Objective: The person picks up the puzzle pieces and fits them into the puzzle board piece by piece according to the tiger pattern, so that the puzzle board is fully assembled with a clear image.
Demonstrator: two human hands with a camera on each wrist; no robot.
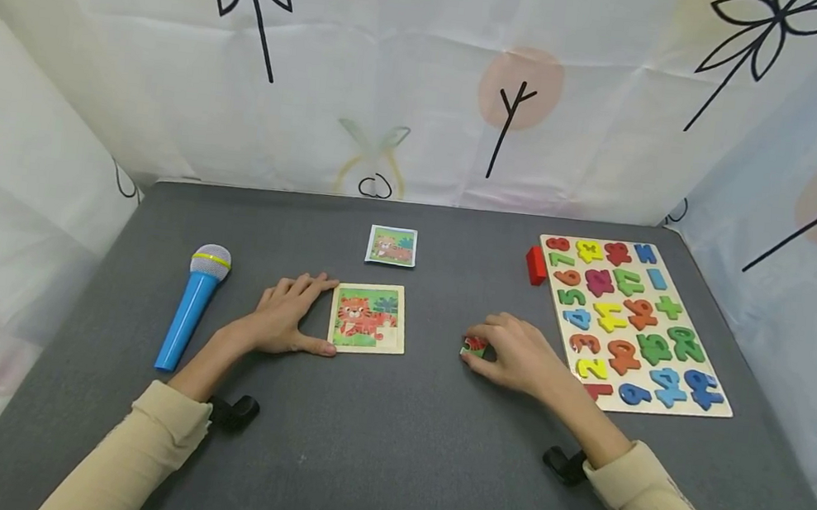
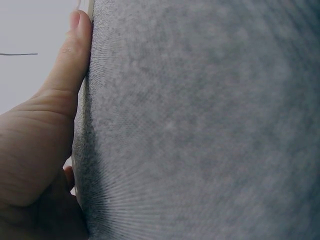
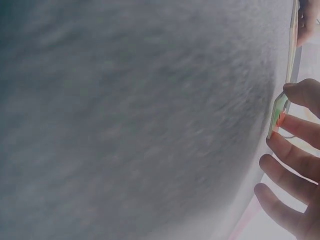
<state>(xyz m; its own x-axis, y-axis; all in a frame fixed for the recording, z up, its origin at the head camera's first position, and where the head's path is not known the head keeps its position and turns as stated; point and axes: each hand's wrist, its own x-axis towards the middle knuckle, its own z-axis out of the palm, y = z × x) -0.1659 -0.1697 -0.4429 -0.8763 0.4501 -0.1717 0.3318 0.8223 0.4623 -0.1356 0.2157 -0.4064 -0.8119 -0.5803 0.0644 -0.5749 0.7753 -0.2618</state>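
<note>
A square picture puzzle (image 1: 368,317) with an orange tiger on it lies flat on the grey table, a bare cream patch showing at its lower right. My left hand (image 1: 290,317) rests at its left edge, fingers extended, with the thumb (image 2: 75,45) by the near corner and the fingertips at the far one. Right of the puzzle, my right hand (image 1: 513,353) pinches a small green and red puzzle piece (image 1: 474,345) between thumb and fingers. The piece (image 3: 276,114) looks tilted in the right wrist view; whether it touches the table I cannot tell.
Behind the puzzle lies a small picture card (image 1: 391,246) showing a similar tiger. A blue toy microphone (image 1: 192,307) is at the left. On the right are a board of colourful numbers and letters (image 1: 693,393) and a red block (image 1: 537,265). Printed curtains (image 1: 427,82) surround the table.
</note>
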